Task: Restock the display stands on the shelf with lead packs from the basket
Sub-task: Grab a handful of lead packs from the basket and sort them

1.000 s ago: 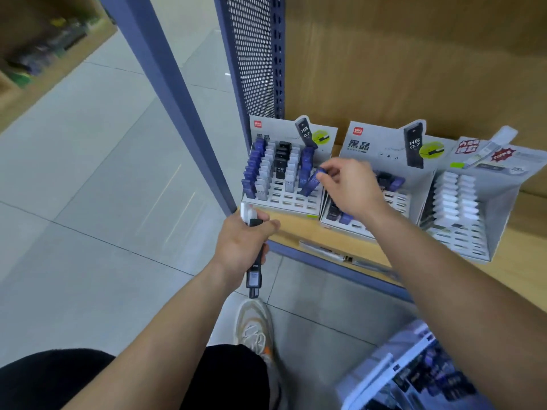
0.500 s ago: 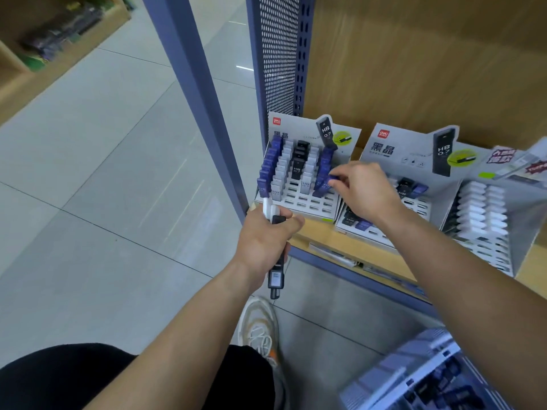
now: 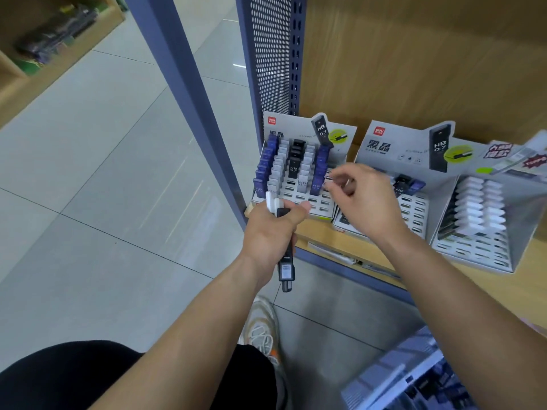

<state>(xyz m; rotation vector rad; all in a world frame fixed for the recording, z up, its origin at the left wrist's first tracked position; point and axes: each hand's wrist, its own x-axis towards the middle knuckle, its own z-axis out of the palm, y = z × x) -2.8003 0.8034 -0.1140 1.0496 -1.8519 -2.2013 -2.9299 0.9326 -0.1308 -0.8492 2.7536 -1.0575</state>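
Facing the wooden shelf [image 3: 325, 235] at the middle right of the frame, I have the basket [image 3: 393, 377] at the lower right corner, its contents blurred. Three display stands sit side by side on the shelf: the left stand [image 3: 299, 199], mostly filled with blue, white and black packs, then the middle stand [image 3: 384, 149] and the right stand [image 3: 479, 250]. My left hand [image 3: 272, 235] grips a bundle of lead packs [image 3: 286, 270] at the left stand's front edge. My right hand [image 3: 355, 199] hovers, blurred, between the left and middle stands with its fingers loosely curled; I cannot tell whether it pinches anything.

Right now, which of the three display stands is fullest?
The leftmost stand, beside the perforated panel: five columns of blue, white and black packs. The middle stand holds only a few; the right stand has fewer columns.
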